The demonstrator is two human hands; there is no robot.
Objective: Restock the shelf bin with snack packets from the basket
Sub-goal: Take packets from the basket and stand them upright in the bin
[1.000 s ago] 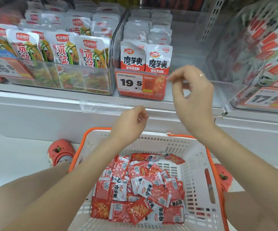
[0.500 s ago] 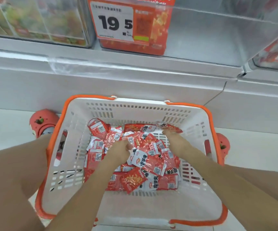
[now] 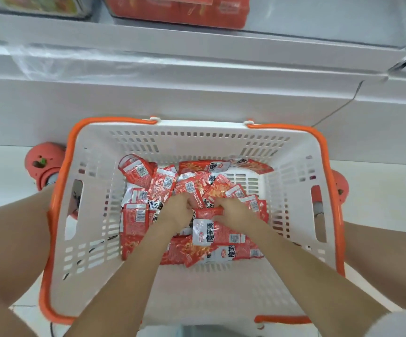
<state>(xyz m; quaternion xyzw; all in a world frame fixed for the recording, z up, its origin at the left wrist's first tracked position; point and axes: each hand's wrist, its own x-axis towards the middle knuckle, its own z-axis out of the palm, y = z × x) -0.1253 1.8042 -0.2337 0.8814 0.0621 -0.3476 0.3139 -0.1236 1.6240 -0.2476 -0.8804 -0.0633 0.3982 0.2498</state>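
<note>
Reaching into the basket (image 3: pixel 92 215), both hands are buried in the snack packets (image 3: pixel 136 222); left hand (image 3: pixel 181 210) and right hand (image 3: pixel 231 211) are curled around packets. Slippery foil may be dropped if overfilled.

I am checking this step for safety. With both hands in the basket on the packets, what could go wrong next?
1. The left hand and right hand pinch the loose packets; some may slip out while being lifted.
2. The basket sits between the legs; a packet may fall past its rim to the floor.
</note>
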